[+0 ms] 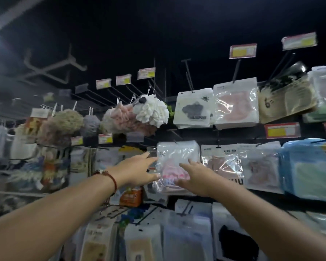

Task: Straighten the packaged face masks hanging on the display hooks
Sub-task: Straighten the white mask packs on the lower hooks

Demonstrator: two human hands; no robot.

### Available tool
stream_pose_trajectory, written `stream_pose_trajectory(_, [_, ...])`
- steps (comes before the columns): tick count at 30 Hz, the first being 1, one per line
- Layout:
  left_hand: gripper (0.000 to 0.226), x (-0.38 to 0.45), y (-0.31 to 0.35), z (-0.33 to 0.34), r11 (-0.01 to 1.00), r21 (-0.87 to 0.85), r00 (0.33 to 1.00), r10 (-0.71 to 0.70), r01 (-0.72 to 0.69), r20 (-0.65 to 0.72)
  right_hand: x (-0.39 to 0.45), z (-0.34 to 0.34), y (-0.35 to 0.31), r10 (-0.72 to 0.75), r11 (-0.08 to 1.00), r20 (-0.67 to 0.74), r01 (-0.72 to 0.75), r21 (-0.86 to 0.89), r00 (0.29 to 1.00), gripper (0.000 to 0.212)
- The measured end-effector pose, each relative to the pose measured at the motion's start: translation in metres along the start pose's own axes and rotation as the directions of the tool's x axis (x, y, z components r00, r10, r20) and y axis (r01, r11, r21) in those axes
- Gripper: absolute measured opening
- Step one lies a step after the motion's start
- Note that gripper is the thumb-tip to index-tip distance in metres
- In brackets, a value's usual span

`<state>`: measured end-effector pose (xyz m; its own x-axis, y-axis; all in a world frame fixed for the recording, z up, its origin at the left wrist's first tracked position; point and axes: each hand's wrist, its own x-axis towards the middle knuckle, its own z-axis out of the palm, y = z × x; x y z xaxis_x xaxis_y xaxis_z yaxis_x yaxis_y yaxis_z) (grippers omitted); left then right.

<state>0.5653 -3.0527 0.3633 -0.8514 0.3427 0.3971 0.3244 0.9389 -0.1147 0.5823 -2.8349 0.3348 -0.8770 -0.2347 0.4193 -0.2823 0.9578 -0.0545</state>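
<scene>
In a dim shop aisle, a person reaches up with both bare arms toward a clear plastic pack of pink face masks [174,162] hanging from a thin metal display hook [175,141] in the middle row of a dark wall rack. The left hand [137,171], a red cord bracelet [112,178] at its wrist, lies flat against the pack's left edge with fingers stretched out and spread, not closed on anything; the right hand [195,176] presses toward the lower right of the same pack, fingers likewise extended, so neither grip is closed around it, though the fingertips appear to be touching the film. The pack hangs with its long axis roughly vertical, header up at the hook, but its crumpled lower end swings out toward the camera and slightly left, so it does not sit flush with its neighbours. To its right, a clear pack with a beige mask [221,161] and a white-backed clear pack [262,166] hang fairly square, as do the white pack with a grey mask [193,108] and the pink-mask pack [235,104] in the row above. By this evidence the job looks partly done: much of these two rows appears tidy, this pack is in hand, and the blurred packs lower down cannot be judged.
</scene>
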Motion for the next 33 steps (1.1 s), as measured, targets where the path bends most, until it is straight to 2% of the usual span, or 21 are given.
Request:
stream_pose_trajectory(7, [0.074,0.048,-0.007,0.027,0.994,-0.001,0.985,0.108,-0.109,-0.132,0.037,0.008,0.007,0.087,0.99,-0.039,-0.091,-0.112,0.995,0.079])
stream_pose_trajectory(12, [0.077,0.072,-0.013,0.042,0.991,-0.014,0.973,0.131,-0.136,-0.192,0.058,0.007,0.012,0.085,0.975,-0.056,-0.095,-0.199,0.995,0.078])
stream_pose_trajectory(19, [0.08,0.098,-0.028,0.057,0.987,-0.041,0.965,0.143,-0.156,-0.219,0.089,0.012,0.004,0.091,0.978,-0.136,-0.114,-0.174,0.986,0.078])
stream_pose_trajectory(27, [0.089,0.116,-0.041,0.072,0.964,-0.123,0.942,0.197,-0.237,-0.27,0.084,0.015,0.011,0.197,0.976,-0.153,-0.209,-0.064,0.968,0.08])
stream_pose_trajectory(33, [0.097,0.126,-0.045,0.08,0.946,-0.17,0.94,0.229,-0.276,-0.253,0.085,0.026,0.016,0.204,0.977,-0.16,-0.212,-0.035,0.966,0.082])
